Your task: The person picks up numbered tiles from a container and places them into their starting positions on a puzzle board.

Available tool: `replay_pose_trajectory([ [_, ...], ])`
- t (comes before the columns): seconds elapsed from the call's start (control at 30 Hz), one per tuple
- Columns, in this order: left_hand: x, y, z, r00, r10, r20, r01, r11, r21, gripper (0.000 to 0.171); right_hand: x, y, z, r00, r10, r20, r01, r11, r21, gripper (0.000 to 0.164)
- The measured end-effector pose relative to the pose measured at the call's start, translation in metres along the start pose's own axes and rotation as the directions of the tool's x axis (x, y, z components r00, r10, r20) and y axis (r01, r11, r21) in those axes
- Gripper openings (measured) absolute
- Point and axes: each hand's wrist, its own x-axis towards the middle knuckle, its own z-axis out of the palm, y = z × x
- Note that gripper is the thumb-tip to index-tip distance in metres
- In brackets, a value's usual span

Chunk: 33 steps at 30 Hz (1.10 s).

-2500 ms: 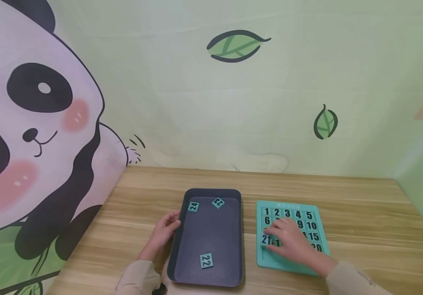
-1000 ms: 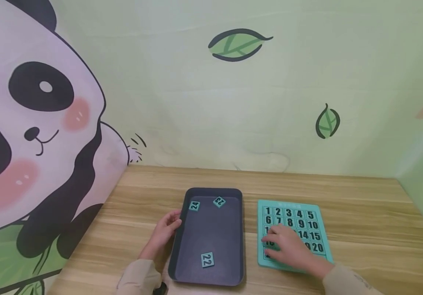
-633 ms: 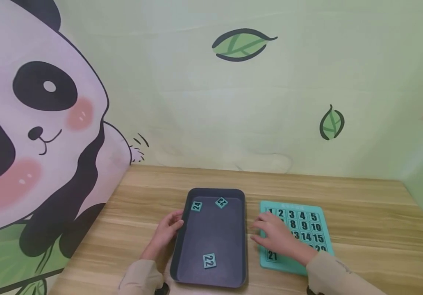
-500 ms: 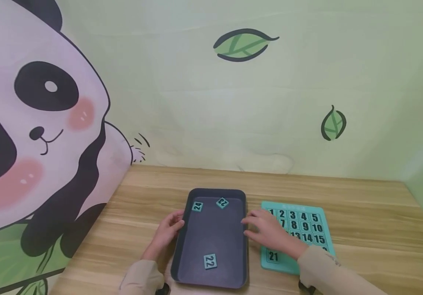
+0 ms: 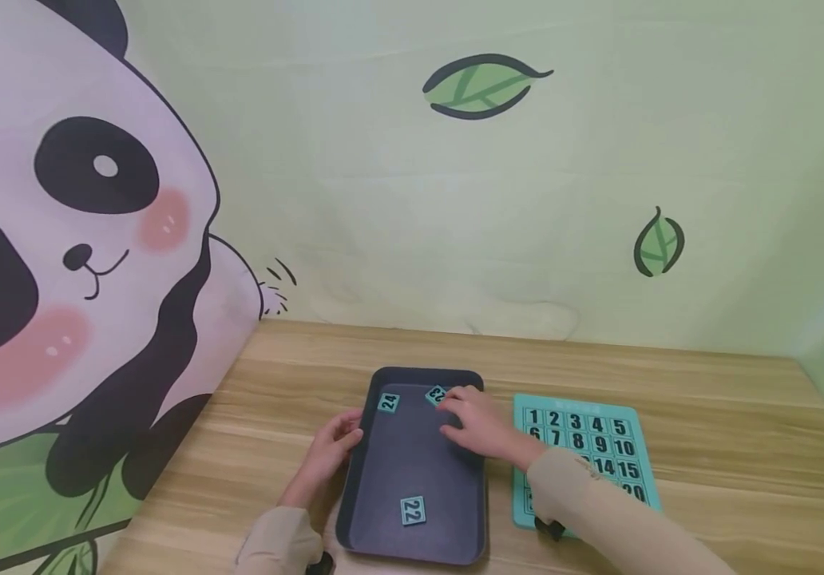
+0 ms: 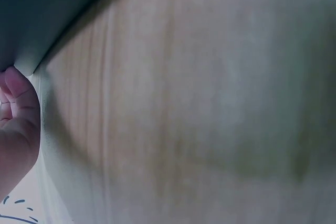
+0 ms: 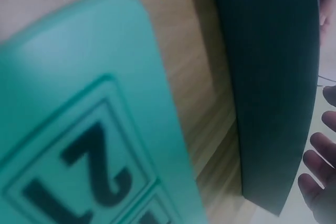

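A dark blue rectangular tray point(image 5: 412, 471) stands on the table, with three small teal number tiles inside. My left hand point(image 5: 329, 451) holds its left rim; in the left wrist view the thumb point(image 6: 20, 87) meets the tray wall. My right hand point(image 5: 480, 423) is over the tray's right side, fingers spread, their tips beside tile 23 point(image 5: 437, 395); contact is unclear. Tile 24 point(image 5: 388, 402) lies at the far left of the tray, tile 22 point(image 5: 413, 510) near its front. To the right, a teal number board point(image 5: 577, 405) bears numbered tiles, partly hidden by my right forearm.
The wooden table point(image 5: 728, 415) reaches back to a pale green wall cloth point(image 5: 354, 200) with leaf drawings. A large printed panda point(image 5: 117, 263) covers the left wall. A narrow strip of table separates the tray from the board.
Tile 21, earlier in my right hand, now sits in the board's bottom row. My right hand has let go and moved left to tile 23. The left hand keeps its place on the tray.
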Motion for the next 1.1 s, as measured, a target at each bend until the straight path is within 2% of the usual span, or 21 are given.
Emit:
replay_pose_trajectory([
  [0.13, 0.0, -0.001, 0.001, 1.0, -0.001, -0.006, 0.001, 1.0, -0.01, 0.034, 0.005, -0.005, 0.004, 0.996, -0.005, 0.089, 0.007, 1.0, -0.027, 0.035],
  [0.4, 0.001, -0.001, 0.002, 1.0, -0.015, -0.011, 0.015, 1.0, -0.01, 0.034, 0.001, -0.022, 0.014, 0.976, -0.085, 0.201, 0.097, 0.994, -0.054, 0.045],
  [0.57, 0.0, 0.0, 0.002, 1.0, -0.013, -0.013, 0.013, 1.0, -0.009, 0.034, -0.005, -0.033, 0.021, 0.952, -0.119, 0.283, 0.139, 0.989, -0.051, 0.056],
  [0.73, -0.001, 0.0, 0.002, 1.0, -0.006, -0.011, 0.006, 1.0, -0.002, 0.035, -0.011, -0.038, 0.028, 0.921, -0.199, 0.336, 0.22, 0.975, -0.025, 0.062],
  [0.87, 0.0, 0.0, 0.002, 1.0, -0.006, -0.012, 0.006, 1.0, -0.005, 0.035, -0.015, -0.04, 0.033, 0.898, -0.259, 0.355, 0.282, 0.959, -0.013, 0.058],
  [1.1, 0.001, -0.001, 0.002, 1.0, -0.012, -0.017, 0.012, 1.0, -0.001, 0.034, -0.018, -0.043, 0.036, 0.877, -0.308, 0.368, 0.332, 0.943, -0.002, 0.035],
])
